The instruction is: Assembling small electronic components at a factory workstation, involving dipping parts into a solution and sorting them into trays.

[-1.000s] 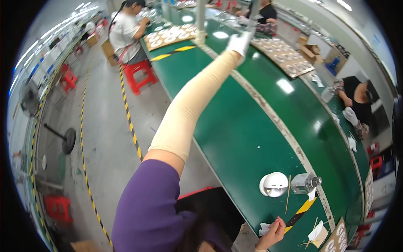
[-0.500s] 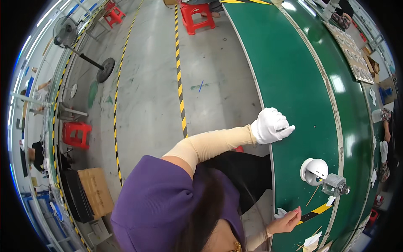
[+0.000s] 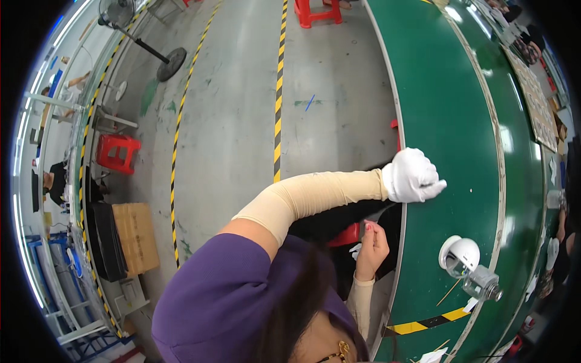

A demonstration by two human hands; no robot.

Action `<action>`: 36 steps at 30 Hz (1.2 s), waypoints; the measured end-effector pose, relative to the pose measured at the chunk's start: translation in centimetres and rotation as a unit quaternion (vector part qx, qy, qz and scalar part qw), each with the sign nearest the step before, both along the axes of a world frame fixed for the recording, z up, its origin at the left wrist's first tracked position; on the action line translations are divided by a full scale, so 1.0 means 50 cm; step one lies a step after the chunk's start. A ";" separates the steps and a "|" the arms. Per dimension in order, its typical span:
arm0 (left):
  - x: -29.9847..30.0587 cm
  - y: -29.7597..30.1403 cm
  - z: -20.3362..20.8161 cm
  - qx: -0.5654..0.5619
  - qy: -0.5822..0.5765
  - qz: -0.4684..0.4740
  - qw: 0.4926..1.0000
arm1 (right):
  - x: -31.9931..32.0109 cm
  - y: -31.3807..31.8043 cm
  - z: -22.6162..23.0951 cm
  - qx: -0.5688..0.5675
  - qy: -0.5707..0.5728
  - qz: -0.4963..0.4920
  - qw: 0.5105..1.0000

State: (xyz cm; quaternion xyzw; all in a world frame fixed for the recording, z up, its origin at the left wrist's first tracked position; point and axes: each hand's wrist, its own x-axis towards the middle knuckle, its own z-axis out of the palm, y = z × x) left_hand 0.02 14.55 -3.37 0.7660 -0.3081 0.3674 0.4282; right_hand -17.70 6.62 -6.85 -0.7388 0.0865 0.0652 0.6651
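Curling the white-gloved left hand (image 3: 414,176) at the left edge of the green table (image 3: 445,109), with one digit poking right; cannot tell whether gripping anything or touching the top. Holding the bare right hand (image 3: 372,251) upright just off that edge, with fingertips drawn nearly together and nothing distinct between. Showing one piece of white cloth (image 3: 356,250) just left of the right palm, too part-hidden to give a long axis; cannot tell whether gripped. Counting one white domed device (image 3: 463,250), one clear bottle (image 3: 479,283) and one thin stick (image 3: 448,293) near each other on the table. Pointing the bottle's neck to the lower right, slanting the stick up toward the device. Hiding part of the lap behind the beige left sleeve (image 3: 321,195). Crossing the table below with striped tape (image 3: 410,328); standing at left, a cardboard box (image 3: 137,237) and a red stool (image 3: 119,153).
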 end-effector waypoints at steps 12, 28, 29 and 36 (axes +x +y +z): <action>0.256 0.396 -0.193 -0.352 0.216 0.126 0.902 | 0.193 0.211 -0.105 -0.129 0.235 0.082 0.960; 0.560 0.864 -1.310 0.083 0.725 0.440 0.524 | 0.453 0.288 -0.338 -0.276 0.560 0.059 0.779; 0.548 0.884 -1.351 0.082 0.727 0.449 0.513 | 0.460 0.302 -0.334 -0.279 0.549 0.061 0.785; 0.499 0.854 -1.363 0.153 0.670 0.410 0.600 | 0.478 0.296 -0.351 -0.229 0.534 0.017 0.814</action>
